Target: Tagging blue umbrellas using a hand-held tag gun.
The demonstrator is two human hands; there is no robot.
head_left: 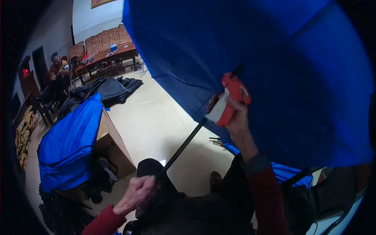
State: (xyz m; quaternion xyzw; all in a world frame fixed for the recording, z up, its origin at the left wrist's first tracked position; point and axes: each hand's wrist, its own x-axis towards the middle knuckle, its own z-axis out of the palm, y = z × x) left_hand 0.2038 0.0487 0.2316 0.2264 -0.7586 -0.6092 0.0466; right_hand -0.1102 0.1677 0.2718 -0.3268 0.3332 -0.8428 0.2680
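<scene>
1. Blue cloth fills the head view's upper right: an opened umbrella (297,74), its black shaft (183,147) slanting down toward the lower left.
2. The left hand (137,191) is curled closed around the shaft's lower part.
3. The right hand (238,117) is wrapped around a red-and-white handheld tool (229,105), overlapping the shaft near the canopy; whether they touch, I cannot tell.
4. More blue fabric (72,145) drapes over a box (119,139) at left.

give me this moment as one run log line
left hand: gripping black shaft | right hand: gripping red-white tool | canopy: blue, spread, behind tool | box: at left, blue fabric on top
</scene>
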